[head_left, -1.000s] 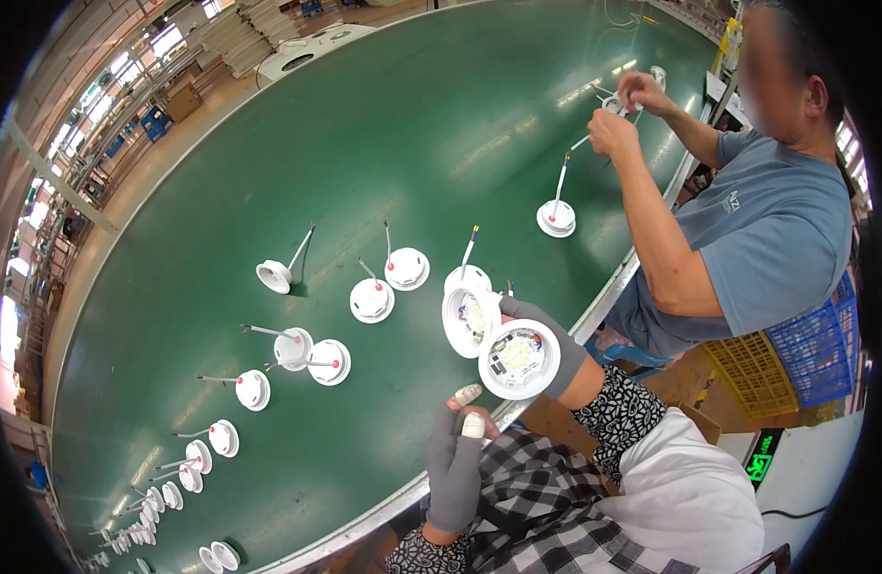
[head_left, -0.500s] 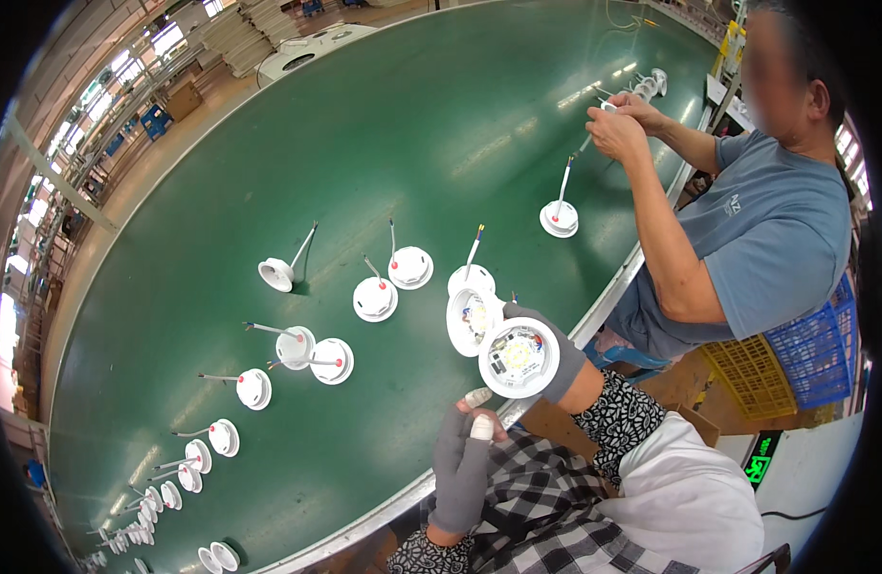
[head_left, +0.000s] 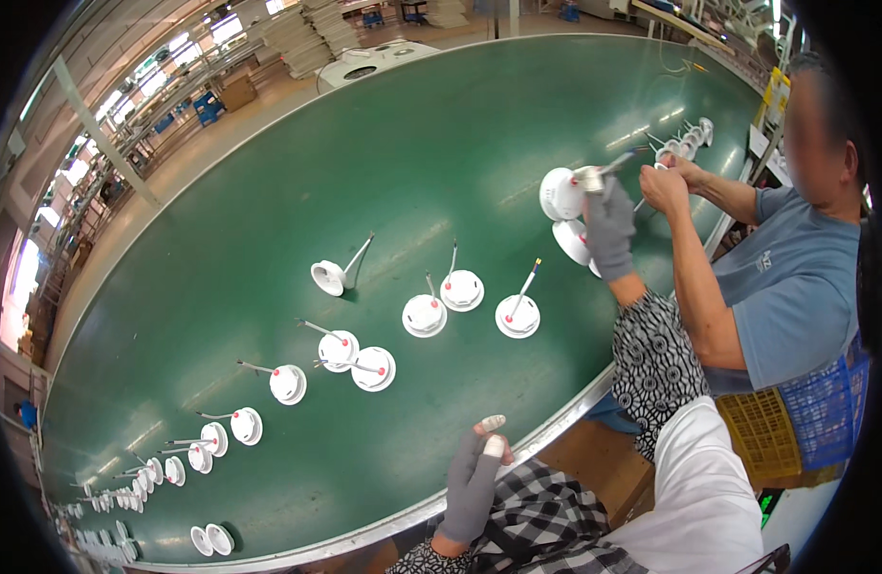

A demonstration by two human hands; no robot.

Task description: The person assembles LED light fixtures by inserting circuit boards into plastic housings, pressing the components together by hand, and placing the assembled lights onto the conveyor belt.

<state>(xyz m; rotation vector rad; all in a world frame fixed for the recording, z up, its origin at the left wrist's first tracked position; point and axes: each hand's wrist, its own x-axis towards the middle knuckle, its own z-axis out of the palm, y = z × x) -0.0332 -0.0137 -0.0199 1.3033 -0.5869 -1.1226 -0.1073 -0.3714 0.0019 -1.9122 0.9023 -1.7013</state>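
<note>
Two gloved hands fill my feed. Nearest, the left hand (head_left: 470,488) is at the edge of the green table (head_left: 269,220), fingers loosely curled, half open and empty. Farther out, over the table, the right hand (head_left: 610,230) looks closed around the base of the cord (head_left: 621,161) on a white round lamp (head_left: 559,196). A lower lamp (head_left: 570,241) sits just beneath; held or resting, I cannot tell. I judge the white round lamp light, stiff-shelled and smooth; I'd grip its rim, sparing the cord joint. Beyond are a co-worker's hands (head_left: 666,191).
</note>
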